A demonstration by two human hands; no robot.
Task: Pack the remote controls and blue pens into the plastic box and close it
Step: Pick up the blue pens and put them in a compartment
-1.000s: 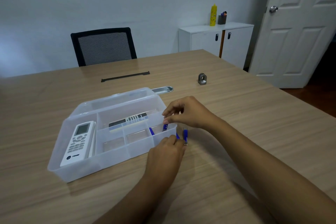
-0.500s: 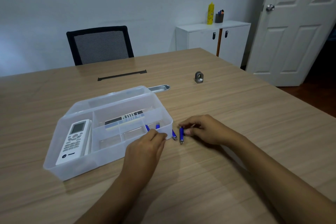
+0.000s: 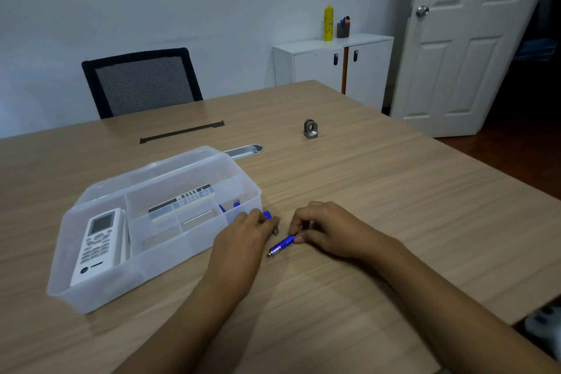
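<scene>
Well, over at the left of the frame the clear plastic box (image 3: 100, 291) sits open on the wooden table (image 3: 379, 206), its lid (image 3: 170, 167) folded back behind it; a white remote control (image 3: 96, 244) lies face up in the long left compartment, a darker remote (image 3: 180, 202) rests tilted in the rear compartment, and the tips of two blue pens (image 3: 228, 207) poke up in the small compartment at the box's right end. Just right of the box, about centre frame, the left hand (image 3: 243, 240) is curled with its fingers closed around a blue pen (image 3: 267, 215), only the pen's ends peeking out beside the box wall. Beside it the right hand (image 3: 328, 231) pinches the top of another blue pen (image 3: 280, 247) between thumb and fingertips, the pen lying slanted on the table with its tip toward the lower left. Further back on the table I see a black strip (image 3: 182, 131), a metal tray (image 3: 244, 150) behind the lid, and a small grey metal piece (image 3: 310, 129); a black mesh chair (image 3: 141, 82) stands upper left, a white cabinet (image 3: 334, 61) and door (image 3: 467, 39) upper right
</scene>
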